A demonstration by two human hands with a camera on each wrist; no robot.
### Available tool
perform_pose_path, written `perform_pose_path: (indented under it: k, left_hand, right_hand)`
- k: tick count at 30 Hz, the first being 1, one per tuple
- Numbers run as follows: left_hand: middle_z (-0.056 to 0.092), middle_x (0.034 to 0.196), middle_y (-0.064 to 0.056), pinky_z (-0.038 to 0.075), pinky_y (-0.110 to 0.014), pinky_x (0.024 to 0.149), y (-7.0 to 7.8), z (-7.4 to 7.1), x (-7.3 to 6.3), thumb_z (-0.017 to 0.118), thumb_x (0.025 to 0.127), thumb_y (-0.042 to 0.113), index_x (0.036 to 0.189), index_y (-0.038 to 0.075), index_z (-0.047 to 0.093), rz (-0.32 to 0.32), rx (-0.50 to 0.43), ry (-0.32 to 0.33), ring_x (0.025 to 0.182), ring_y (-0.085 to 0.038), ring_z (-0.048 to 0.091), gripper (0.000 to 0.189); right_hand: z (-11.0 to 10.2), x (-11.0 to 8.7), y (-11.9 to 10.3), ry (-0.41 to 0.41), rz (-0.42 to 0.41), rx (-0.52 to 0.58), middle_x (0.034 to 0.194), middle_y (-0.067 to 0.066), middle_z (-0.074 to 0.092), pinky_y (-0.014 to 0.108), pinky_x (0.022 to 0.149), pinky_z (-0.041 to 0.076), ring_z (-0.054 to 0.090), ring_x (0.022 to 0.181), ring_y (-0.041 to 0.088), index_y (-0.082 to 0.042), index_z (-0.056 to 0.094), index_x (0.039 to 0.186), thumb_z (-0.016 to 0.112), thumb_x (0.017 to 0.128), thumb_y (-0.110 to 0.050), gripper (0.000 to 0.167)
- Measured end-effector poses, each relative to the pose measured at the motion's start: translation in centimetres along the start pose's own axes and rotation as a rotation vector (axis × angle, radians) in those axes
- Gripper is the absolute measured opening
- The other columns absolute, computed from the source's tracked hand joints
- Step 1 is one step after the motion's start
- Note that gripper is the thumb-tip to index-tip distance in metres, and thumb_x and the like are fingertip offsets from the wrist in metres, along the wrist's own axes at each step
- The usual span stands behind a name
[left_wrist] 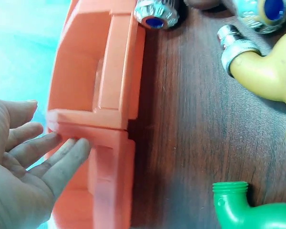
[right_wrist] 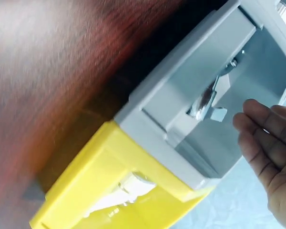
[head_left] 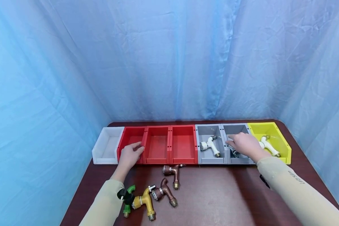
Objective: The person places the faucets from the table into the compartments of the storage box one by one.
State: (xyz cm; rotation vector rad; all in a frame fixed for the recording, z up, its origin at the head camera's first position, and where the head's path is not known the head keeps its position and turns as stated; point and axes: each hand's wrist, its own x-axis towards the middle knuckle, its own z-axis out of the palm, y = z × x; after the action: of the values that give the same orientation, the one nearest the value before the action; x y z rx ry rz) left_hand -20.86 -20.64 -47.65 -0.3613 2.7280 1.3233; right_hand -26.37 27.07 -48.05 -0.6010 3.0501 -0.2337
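My left hand (head_left: 131,154) is over the leftmost red bin (head_left: 130,135). In the left wrist view its loosely bent fingers (left_wrist: 66,164) hold nothing and lie at the wall between two red bins; whether they touch it I cannot tell. My right hand (head_left: 246,145) hovers above the right grey bin (head_left: 234,128), its fingers (right_wrist: 264,136) slightly bent with nothing between them. Inside that bin lies a shiny metallic item (right_wrist: 202,102), partly hidden by the hand in the head view. A white tap (head_left: 211,146) sits in the left grey bin, another white tap (head_left: 268,147) in the yellow bin (head_left: 283,144).
A white bin (head_left: 108,147) ends the row on the left, beside three red ones. In front, on the dark wooden table (head_left: 214,194), lie two brown taps (head_left: 165,191), a yellow tap (head_left: 147,202) and a green tap (head_left: 127,210). Blue curtains (head_left: 169,62) surround the table.
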Motion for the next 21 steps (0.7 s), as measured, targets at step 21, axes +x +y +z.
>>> perform_pose_path:
  k: [21]
  left_hand:
    - [0.049,0.156,-0.005,0.045,-0.058,0.109,2.6,3.9,-6.8,0.081,0.087,0.042,0.148,0.021,0.057,0.651,0.524,-0.083,0.149,-0.036,0.035,0.069]
  right_hand:
    - [0.5,0.5,-0.1,-0.228,0.311,0.516,0.069,0.007,0.068,0.032,0.065,0.051,0.067,0.063,0.024,-0.003,0.071,0.096,0.063,0.103,-0.027,0.027]
